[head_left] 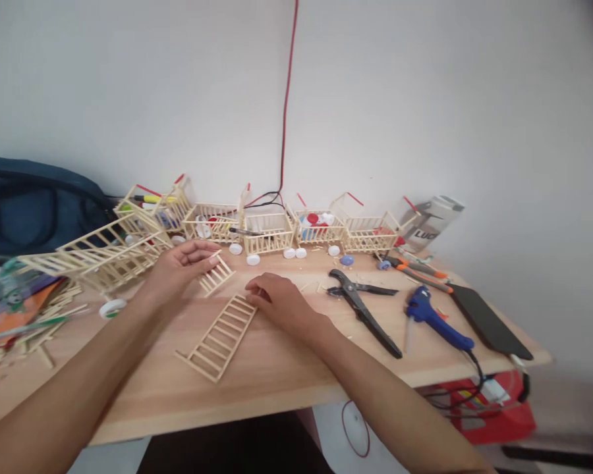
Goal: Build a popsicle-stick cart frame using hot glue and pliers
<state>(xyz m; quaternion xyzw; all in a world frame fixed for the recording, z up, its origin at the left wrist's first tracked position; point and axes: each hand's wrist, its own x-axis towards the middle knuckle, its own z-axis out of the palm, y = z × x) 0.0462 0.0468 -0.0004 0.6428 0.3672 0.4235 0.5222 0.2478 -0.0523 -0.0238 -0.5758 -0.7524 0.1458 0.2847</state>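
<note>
Pinching a short slatted panel of thin wooden sticks, a worker's left hand holds the piece at a tilt by its upper corner, over a wooden workbench and near a row of miniature stick shopping carts. Just nearer the worker, a longer ladder-like panel lies on the wood, one end stick jutting past its side rail. Pieces this slender likely call for a light touch: fingers are best placed on rails and corners rather than mid-slat, the longer panel steadied flat, and edges squared up before any pressure is applied. A blue glue gun, off to the right beyond a black-handled cutter, is best given a wide berth, since its nozzle may be hot. The left thumb and fingers are closed on the short panel's corner, while the right hand rests with fingers loosely curled at the longer panel's far end, touching or very nearly so; whether it grips that end cannot be judged, as the hand itself hides the contact.
</note>
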